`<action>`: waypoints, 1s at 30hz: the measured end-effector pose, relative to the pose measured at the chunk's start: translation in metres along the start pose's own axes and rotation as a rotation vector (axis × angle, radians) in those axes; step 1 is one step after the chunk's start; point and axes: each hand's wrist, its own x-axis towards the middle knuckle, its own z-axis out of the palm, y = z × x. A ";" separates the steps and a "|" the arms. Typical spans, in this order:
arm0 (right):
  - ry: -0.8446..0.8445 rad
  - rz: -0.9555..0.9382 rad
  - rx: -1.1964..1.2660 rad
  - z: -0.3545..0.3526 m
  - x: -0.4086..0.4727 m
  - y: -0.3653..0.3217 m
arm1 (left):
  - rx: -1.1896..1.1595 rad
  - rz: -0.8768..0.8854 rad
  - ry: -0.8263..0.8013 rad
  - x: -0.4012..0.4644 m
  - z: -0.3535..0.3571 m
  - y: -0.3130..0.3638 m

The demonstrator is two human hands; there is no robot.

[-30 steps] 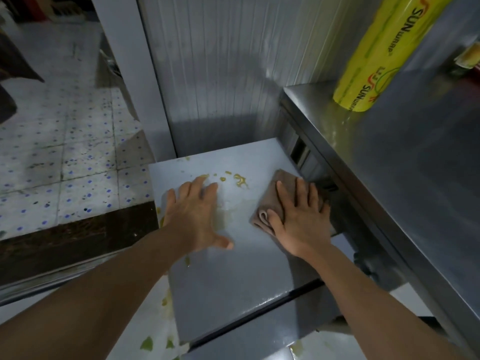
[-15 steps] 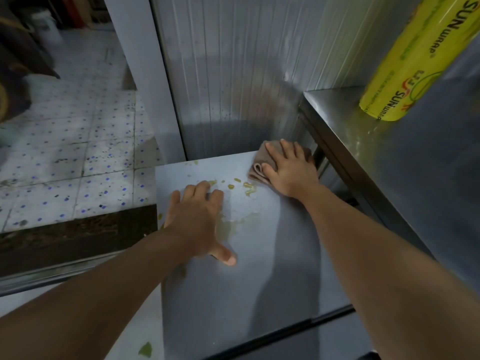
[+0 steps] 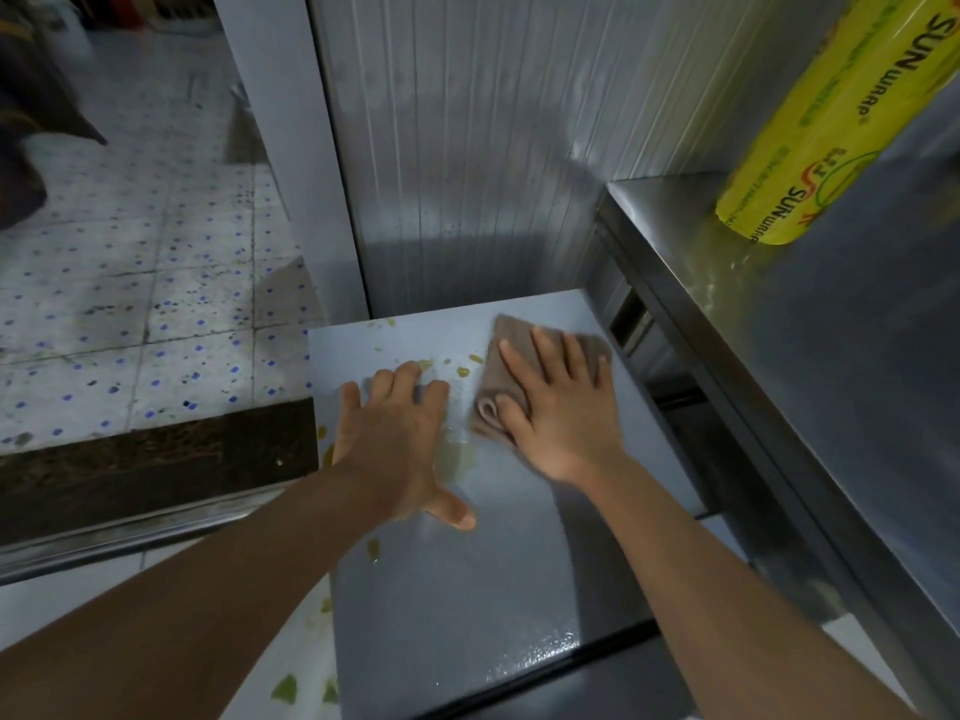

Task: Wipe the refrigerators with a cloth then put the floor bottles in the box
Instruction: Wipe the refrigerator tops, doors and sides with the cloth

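Head view: both hands lie on the grey top of the refrigerator (image 3: 467, 605).
Right hand (image 3: 558, 413): flat, fingers spread, pressing the brown cloth (image 3: 511, 350) onto the refrigerator top, near its back right corner.
Left hand (image 3: 400, 439): empty, palm down, fingers together, thumb out, just left of the cloth.
Stains (image 3: 462, 368): yellow-green spots on the refrigerator top, between the hands.
Yellow roll (image 3: 831, 127): on the steel counter (image 3: 831, 366), right of the refrigerator.

Single head-worn wide-angle view, looking steeply down from close range onto the refrigerator top (image 3: 457, 589); tiled floor (image 3: 130, 304) at left, steel table (image 3: 831, 407) at right.
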 end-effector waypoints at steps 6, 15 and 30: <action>-0.038 -0.061 0.039 0.000 0.080 -0.016 | 0.028 0.004 0.000 0.001 -0.001 0.001; -0.032 -0.157 0.009 -0.001 -0.030 -0.027 | -0.162 -0.005 0.111 -0.019 0.011 -0.007; -0.032 -0.165 0.025 0.000 0.062 -0.083 | -0.025 -0.106 0.003 -0.011 0.005 -0.045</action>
